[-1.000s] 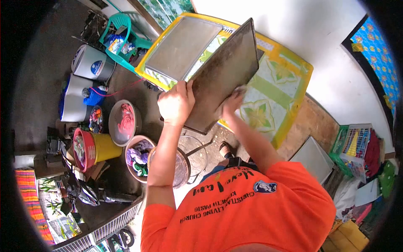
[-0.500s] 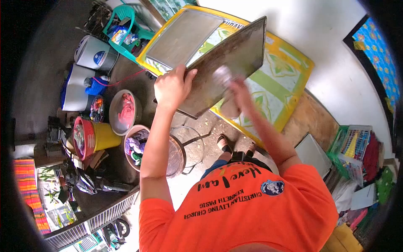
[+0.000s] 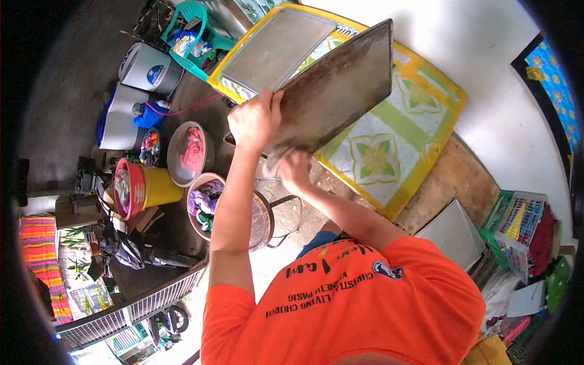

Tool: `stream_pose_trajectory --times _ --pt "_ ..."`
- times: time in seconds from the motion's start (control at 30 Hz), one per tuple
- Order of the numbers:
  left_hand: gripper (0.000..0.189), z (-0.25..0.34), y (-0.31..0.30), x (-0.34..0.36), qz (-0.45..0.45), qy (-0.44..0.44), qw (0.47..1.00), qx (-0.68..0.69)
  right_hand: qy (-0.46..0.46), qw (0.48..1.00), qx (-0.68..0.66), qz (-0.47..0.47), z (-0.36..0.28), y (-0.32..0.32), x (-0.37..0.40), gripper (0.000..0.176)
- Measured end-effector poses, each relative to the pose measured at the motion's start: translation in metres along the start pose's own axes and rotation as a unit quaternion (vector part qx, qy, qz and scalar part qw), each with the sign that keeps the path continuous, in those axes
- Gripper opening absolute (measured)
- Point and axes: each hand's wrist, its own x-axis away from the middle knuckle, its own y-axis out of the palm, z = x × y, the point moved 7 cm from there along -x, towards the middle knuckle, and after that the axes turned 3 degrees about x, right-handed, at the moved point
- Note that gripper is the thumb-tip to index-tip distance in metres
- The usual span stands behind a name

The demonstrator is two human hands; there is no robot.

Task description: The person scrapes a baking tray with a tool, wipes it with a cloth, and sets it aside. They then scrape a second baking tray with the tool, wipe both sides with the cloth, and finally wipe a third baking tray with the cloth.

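My left hand (image 3: pixel 252 120) is closed on the left edge of a dark, stained baking tray (image 3: pixel 340 88), which it holds up at a tilt over the table's near side. Low at the tray's bottom left edge is my right hand (image 3: pixel 296 172), smeared by motion. A greyish rag (image 3: pixel 277 159) seems bunched in its fingers, against or just below the tray; exact contact is blurred. Behind, a second, greyer baking tray (image 3: pixel 277 52) lies flat on the table (image 3: pixel 420 143), whose cover is yellow, white and green with a leaf pattern.
Left of me are a basin with pink cloth (image 3: pixel 172 164), a yellow bucket (image 3: pixel 163 198), a basin of laundry (image 3: pixel 198 228) and a round-topped stand (image 3: pixel 261 225). A green chair (image 3: pixel 193 33) stands at the back. Plastic crates (image 3: pixel 502 222) sit at right, below a white wall.
My right hand has swept down and left with the rag, from the tray's middle to its lower left edge. My left hand still holds the tray. The view has shifted slightly.
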Motion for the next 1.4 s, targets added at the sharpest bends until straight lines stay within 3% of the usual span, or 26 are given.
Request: stream_pose_trajectory --times 0.03,0.07,0.13,0.17,0.27,0.3,0.33,0.4,0.43,0.5,0.57,0.67,0.7,0.8,0.83,0.93,1.0,1.17,1.4 --pt "0.031 0.000 0.000 0.000 0.002 -0.004 1.000 -0.002 -0.116 0.985 -0.030 -0.120 -0.010 0.027 0.022 0.021" --pt "0.030 0.002 0.000 0.001 -0.001 -0.002 1.000 -0.006 -0.187 0.964 0.004 -0.187 -0.014 0.038 0.039 0.023" --pt "0.030 0.006 -0.003 0.005 -0.002 0.003 1.000 -0.013 -0.127 0.937 -0.050 -0.321 0.017 0.068 0.055 0.028" --pt "0.031 0.004 -0.002 0.005 -0.018 -0.004 1.000 0.022 -0.059 0.955 -0.081 -0.279 0.010 0.024 0.036 0.031" --pt "0.035 -0.005 0.007 0.002 -0.095 -0.047 0.993 0.055 -0.135 0.983 -0.062 -0.107 0.004 -0.043 -0.003 0.033" --pt "0.044 -0.006 0.006 -0.001 -0.176 -0.075 0.978 0.078 -0.141 0.986 -0.062 -0.059 -0.004 -0.075 -0.018 0.033" --pt "0.048 -0.009 0.009 -0.001 -0.196 -0.078 0.969 0.127 -0.148 0.987 -0.063 -0.010 -0.012 -0.104 -0.034 0.033" --pt "0.058 -0.020 0.014 -0.003 -0.236 -0.081 0.943 0.222 -0.082 0.990 -0.091 0.065 -0.015 -0.141 -0.067 0.035" --pt "0.072 -0.024 0.019 -0.004 -0.272 -0.098 0.911 0.294 -0.085 0.984 -0.114 0.103 -0.027 -0.156 -0.082 0.035" --pt "0.073 -0.032 0.034 -0.005 -0.350 -0.138 0.844 0.382 -0.089 0.966 -0.162 0.182 -0.060 -0.163 -0.108 0.036" --pt "0.073 -0.035 0.044 -0.001 -0.380 -0.185 0.777 0.467 -0.153 0.979 -0.063 0.119 -0.086 -0.119 -0.107 0.039" --pt "0.066 -0.027 0.032 -0.012 -0.295 -0.102 0.859 0.406 -0.223 0.974 0.023 0.036 -0.091 -0.067 -0.075 0.044" --pt "0.057 -0.025 0.031 -0.011 -0.307 -0.123 0.871 0.365 -0.246 0.968 0.042 0.015 -0.094 -0.056 -0.063 0.045" --pt "0.050 -0.020 0.036 -0.010 -0.330 -0.093 0.883 0.319 -0.219 0.973 0.064 0.017 -0.082 -0.051 -0.048 0.047" --pt "0.048 -0.017 0.037 -0.012 -0.333 -0.071 0.882 0.327 -0.175 0.984 0.022 -0.028 -0.092 -0.059 -0.056 0.041" --pt "0.048 -0.016 0.037 -0.010 -0.340 -0.091 0.879 0.322 -0.203 0.977 -0.015 0.059 -0.127 -0.088 -0.083 0.032" --pt "0.047 -0.020 0.044 -0.008 -0.318 -0.084 0.886 0.326 -0.187 0.981 0.009 0.045 -0.124 -0.081 -0.079 0.028" --pt "0.050 -0.020 0.040 -0.010 -0.335 -0.092 0.887 0.303 -0.216 0.973 0.079 0.024 -0.070 -0.041 -0.033 0.029" --pt "0.051 -0.031 0.053 -0.014 -0.303 -0.086 0.905 0.285 -0.175 0.971 0.125 -0.108 -0.004 0.005 0.019 0.033"
